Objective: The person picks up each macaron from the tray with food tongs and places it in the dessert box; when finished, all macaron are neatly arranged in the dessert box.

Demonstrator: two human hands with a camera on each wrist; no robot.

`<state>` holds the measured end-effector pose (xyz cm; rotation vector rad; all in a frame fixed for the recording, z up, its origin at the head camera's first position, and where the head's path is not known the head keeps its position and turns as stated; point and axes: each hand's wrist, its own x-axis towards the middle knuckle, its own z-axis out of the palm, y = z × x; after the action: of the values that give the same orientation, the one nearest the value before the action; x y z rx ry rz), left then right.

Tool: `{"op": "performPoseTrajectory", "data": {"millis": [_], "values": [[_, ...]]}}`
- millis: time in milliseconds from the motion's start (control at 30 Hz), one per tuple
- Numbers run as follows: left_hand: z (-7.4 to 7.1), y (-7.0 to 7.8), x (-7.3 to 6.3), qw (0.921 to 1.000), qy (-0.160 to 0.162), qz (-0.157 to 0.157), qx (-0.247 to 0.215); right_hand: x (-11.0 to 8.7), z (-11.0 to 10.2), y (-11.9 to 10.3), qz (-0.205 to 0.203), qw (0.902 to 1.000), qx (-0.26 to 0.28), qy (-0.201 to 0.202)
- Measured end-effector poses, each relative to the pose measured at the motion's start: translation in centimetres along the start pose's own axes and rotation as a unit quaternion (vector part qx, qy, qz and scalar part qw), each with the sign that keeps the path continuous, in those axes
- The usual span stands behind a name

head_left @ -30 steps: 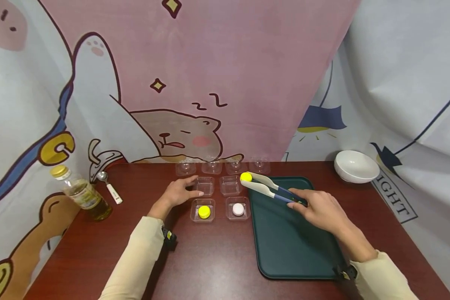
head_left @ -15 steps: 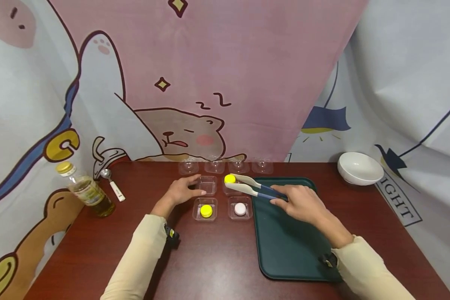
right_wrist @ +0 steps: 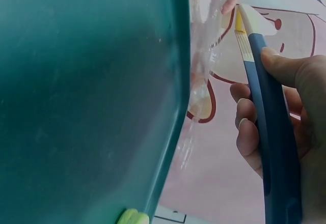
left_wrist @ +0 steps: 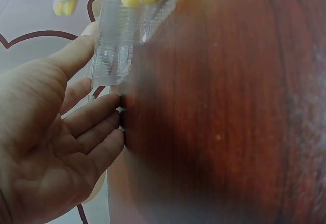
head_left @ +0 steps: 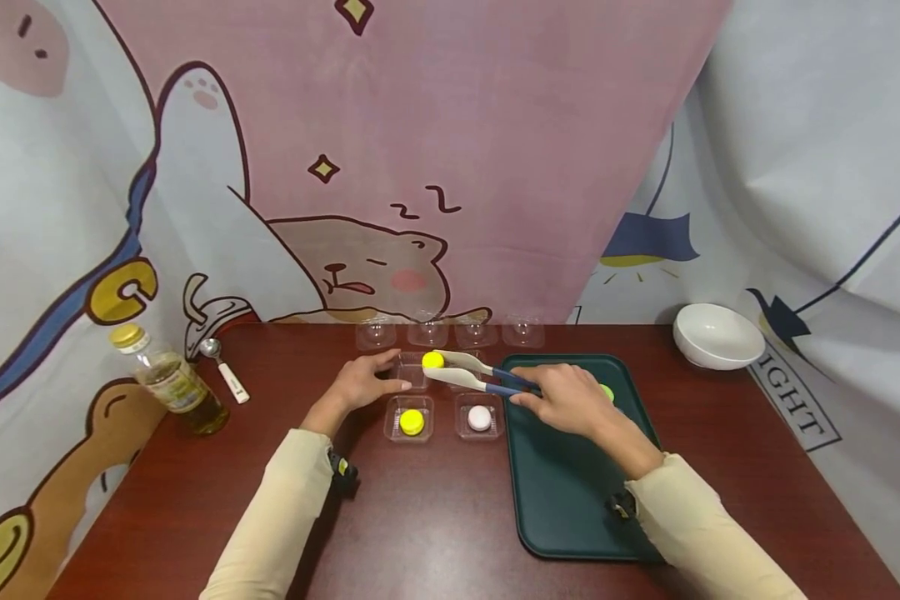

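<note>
While reaching across the dark green tray (head_left: pixel 570 500), gripping the blue handles of the tongs (head_left: pixel 461 377) with the right hand (head_left: pixel 562 400), fingers and thumb curled round them and squeezing.

Just ahead of the sleeves, showing two near clear square cups, one holding a yellow round piece (head_left: pixel 411 422), the other a white round piece (head_left: pixel 479 417).

Behind these, holding the held yellow piece (head_left: pixel 432 359) pinched between the cream tong tips, over the far-left clear cup (head_left: pixel 412 372); whether touching its floor, impossible to tell.

Steadying that cup with the left hand (head_left: pixel 360 383), fingers straight and relaxed, tips touching its side, gripping nothing.

Judging by look: probably handling as small, light, smooth and rounded, so apt to be slipping or rolling out of flat tips; best taking across its widest part, squarely, with gentle pressure. Thin cups likely sliding at a nudge.

Counting: four square cups in two rows; two yellow pieces and one white; one yellow-green piece (head_left: pixel 607 392) peeping out beyond the right hand on the tray; one pair of tongs.

Farther back, showing four clear domed lids (head_left: pixel 429 332) in a row, one white bowl (head_left: pixel 717 335), one oil bottle (head_left: pixel 168 379) and one spoon (head_left: pixel 221 371).
</note>
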<state>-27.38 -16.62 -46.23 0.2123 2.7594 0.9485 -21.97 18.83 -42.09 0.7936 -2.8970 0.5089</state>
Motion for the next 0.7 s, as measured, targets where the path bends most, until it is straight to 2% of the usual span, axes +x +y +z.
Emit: {"op": "performPoseTrajectory", "data": {"millis": [200,433,700], "values": [[0.0,0.0,0.0,1.0,-0.001,0.0,-0.001,0.8,0.4,-0.6,-0.009,0.9999,0.001,-0.014],[0.0,-0.1,0.0,1.0,-0.003,-0.005,-0.004,1.6,0.7,-1.0,0.002,0.9997,-0.003,-0.026],[-0.1,-0.1,0.0,1.0,-0.003,0.006,0.0,2.4,1.1,-1.3,0.006,0.9991,-0.001,-0.041]]}}
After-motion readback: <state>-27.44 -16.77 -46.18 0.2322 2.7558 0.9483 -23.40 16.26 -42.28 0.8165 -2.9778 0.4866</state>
